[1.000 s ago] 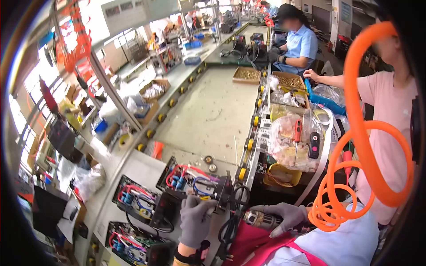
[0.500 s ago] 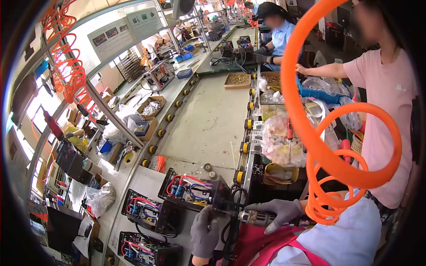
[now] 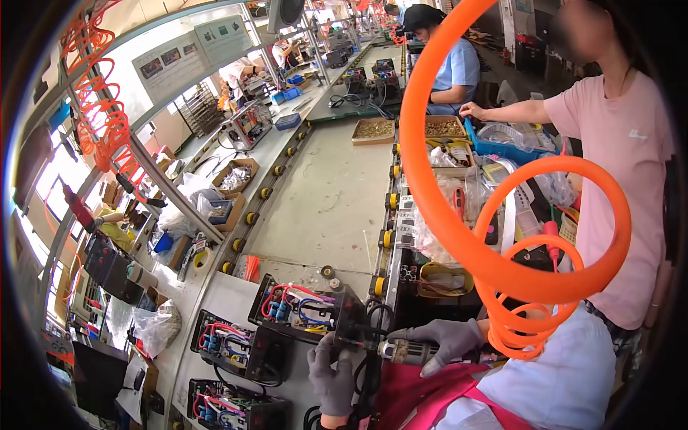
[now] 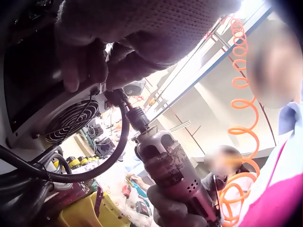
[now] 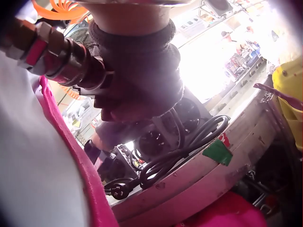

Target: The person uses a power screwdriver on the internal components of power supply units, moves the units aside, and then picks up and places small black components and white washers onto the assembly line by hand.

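Note:
My gloved right hand (image 3: 451, 342) grips a metal air screwdriver (image 3: 405, 351), its nose aimed left at the end panel of a black-cased device (image 3: 312, 308). In the left wrist view, the screwdriver's chuck (image 4: 138, 119) reaches the panel beside a round fan grille (image 4: 73, 118) and a thick black cord (image 4: 124, 142). My gloved left hand (image 3: 331, 380) is at that same panel, fingers bent close to the driver's tip. I cannot tell whether they pinch anything. The device's open top shows red and blue wires.
Two similar open devices (image 3: 222, 340) stand left of it. Coiled power cord (image 5: 189, 151) lies along the table edge. An orange coiled air hose (image 3: 516, 287) hangs at the right. A person in a pink shirt (image 3: 609, 179) stands beyond it, near bins and a yellow tray (image 3: 444, 279).
My left hand has come down to the device's end panel beside the driver's tip, and the screwdriver has met the panel. The head view has shifted; the person in pink keeps reaching toward the bins.

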`<state>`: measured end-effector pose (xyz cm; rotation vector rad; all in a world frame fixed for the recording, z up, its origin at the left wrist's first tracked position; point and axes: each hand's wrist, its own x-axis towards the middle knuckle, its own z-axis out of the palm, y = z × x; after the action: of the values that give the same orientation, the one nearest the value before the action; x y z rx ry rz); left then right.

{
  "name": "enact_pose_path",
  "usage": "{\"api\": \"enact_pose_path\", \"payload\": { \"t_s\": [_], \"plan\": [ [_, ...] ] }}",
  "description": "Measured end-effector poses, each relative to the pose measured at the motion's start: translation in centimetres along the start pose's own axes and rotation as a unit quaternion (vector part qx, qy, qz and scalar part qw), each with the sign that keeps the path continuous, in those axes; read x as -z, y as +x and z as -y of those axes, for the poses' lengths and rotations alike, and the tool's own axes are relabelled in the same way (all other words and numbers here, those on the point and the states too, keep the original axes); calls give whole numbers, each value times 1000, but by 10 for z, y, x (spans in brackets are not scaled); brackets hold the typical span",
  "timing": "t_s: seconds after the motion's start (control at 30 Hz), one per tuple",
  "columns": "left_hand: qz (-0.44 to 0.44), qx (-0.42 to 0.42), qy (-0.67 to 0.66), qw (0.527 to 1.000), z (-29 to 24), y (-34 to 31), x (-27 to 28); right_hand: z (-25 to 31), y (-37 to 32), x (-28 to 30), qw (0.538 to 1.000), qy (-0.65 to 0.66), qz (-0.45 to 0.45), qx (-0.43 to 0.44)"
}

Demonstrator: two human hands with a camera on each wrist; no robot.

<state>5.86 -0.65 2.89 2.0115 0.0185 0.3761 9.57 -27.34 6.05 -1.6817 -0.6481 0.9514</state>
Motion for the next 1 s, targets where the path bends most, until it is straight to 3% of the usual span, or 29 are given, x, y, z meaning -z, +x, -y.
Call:
{"api": "enact_pose_path", "payload": {
  "t_s": [0.27,0.37,0.53,0.6,0.67,0.73,0.87,1.0],
  "plan": [
    [6,44,-29,999,-8,-4,-2,-3,0,-2,999,33,-6,11],
    [-3,112,-146,983,6,-9,-7,-3,1,-1,1000,26,-9,15],
    [8,105,-223,969,22,-7,-12,-7,2,-3,999,-10,-30,16],
    [15,96,-209,973,19,-14,-9,-4,1,0,1000,-20,-20,5],
    [22,96,-114,989,-27,-2,-1,-2,-1,-2,998,40,-29,27],
    [15,30,-87,996,-12,-2,-2,1,0,-2,995,94,-16,0],
    [31,91,-104,990,-22,-2,-2,12,1,-3,997,68,-46,4],
    [-2,80,-114,990,-20,-3,-4,8,4,-2,995,94,-27,3]
  ]
}}
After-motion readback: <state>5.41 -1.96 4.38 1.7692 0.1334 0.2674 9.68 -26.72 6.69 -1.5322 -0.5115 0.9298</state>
